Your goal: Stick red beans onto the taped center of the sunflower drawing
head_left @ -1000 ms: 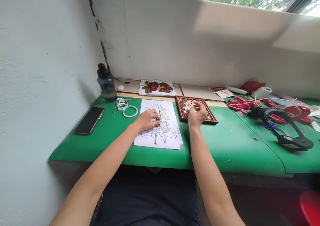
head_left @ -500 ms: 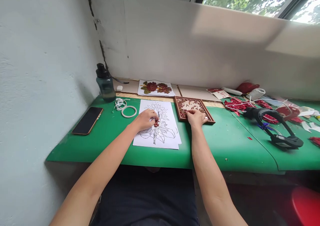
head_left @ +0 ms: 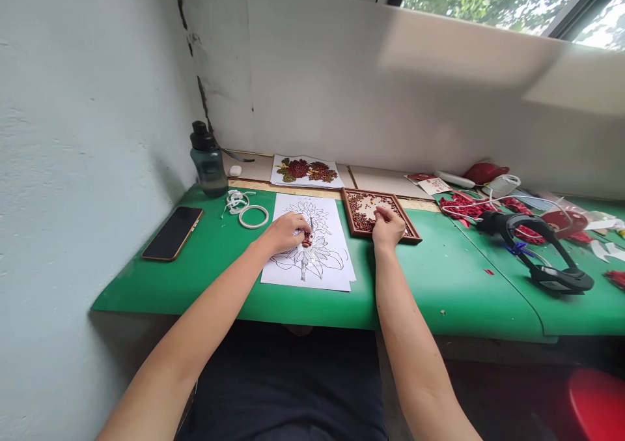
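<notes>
L hand (head_left: pixel 286 232) is resting on the line-art flower sheet (head_left: pixel 325 275), fingers curling in w/ thumb close to the tips; can't tell if anything is sitting between them. Dark red beans (head_left: pixel 307 240) are lying clustered at the flower's ctr, just beside those fingertips. R hand (head_left: pixel 389 227) is reaching over the wood-framed tray (head_left: pixel 416 240), thumb + index bending into a pinch; too small to tell if a bean is caught there. Red-brown loose beans (head_left: pixel 360 221) are lying scattered inside, a pale patch of tray floor showing mid-tray. Tray is sitting just R of the sheet.

Surface: smooth green table cover (head_left: pixel 449 271) is curving over the front edge, a seam running through it at R, tiny scraps dotting it. Phone (head_left: pixel 173 234), white ring (head_left: pixel 253 217) + white cord (head_left: pixel 237 200) are lying L of the sheet; dark water bottle (head_left: pixel 209 167) is standing upright behind. Bean-covered picture (head_left: pixel 307 172) is lying at the back, nr the wall.

Far R, black headset (head_left: pixel 561 278) is resting nr red shredded stuff (head_left: pixel 461 206).

Room: pale L wall (head_left: pixel 97 141) is meeting the back wall (head_left: pixel 317 70) at a dark, cracked corner; window (head_left: pixel 493 1) is showing leaves, top R. Red stool (head_left: pixel 598 398) is standing below, bottom R, blurring a bit.
</notes>
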The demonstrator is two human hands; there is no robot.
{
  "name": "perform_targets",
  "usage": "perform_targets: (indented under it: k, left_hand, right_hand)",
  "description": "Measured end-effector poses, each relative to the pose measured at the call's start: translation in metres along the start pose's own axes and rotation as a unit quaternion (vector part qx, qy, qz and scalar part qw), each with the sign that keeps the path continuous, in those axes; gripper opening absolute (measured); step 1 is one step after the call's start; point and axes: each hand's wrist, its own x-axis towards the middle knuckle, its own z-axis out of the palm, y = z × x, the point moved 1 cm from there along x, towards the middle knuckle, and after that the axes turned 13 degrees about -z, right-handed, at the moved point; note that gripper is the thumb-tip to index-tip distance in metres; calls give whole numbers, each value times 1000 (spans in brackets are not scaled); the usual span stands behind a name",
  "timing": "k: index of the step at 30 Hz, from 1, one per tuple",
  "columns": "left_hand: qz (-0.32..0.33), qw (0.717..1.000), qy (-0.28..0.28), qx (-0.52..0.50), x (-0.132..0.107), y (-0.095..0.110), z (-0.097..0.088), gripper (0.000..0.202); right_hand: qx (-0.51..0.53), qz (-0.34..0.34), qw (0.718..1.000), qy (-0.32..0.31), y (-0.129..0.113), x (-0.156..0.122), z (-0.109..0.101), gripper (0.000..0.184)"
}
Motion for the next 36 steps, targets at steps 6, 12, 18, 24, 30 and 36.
perform_targets:
  k: [6, 12, 18, 24, 30, 36]
  left_hand:
    - [-5, 1000, 9, -12, 0, 2, -3, 28]
    - [-10, 999, 9, -34, 1, 2, -3, 32]
    - [-22, 997, -27, -64, 2, 0, -4, 27]
    - [-41, 992, -70, -93, 2, -5, -9, 43]
    - [-44, 991, -76, -105, 2, -4, -9, 40]
    - [-39, 989, -81, -113, 3, -4, -9, 41]
  right_hand:
    - [78, -42, 996, 6, -13, -3, 4, 35]
    - [196, -131, 945, -225, -62, -34, 23, 21]
    - [265, -151, 869, -390, -87, -51, 24, 25]
    - [279, -132, 847, -432, -90, -56, 24, 22]
    - [267, -145, 844, -441, -90, -63, 28, 17]
    - [257, -174, 821, -479, -91, -69, 28, 11]
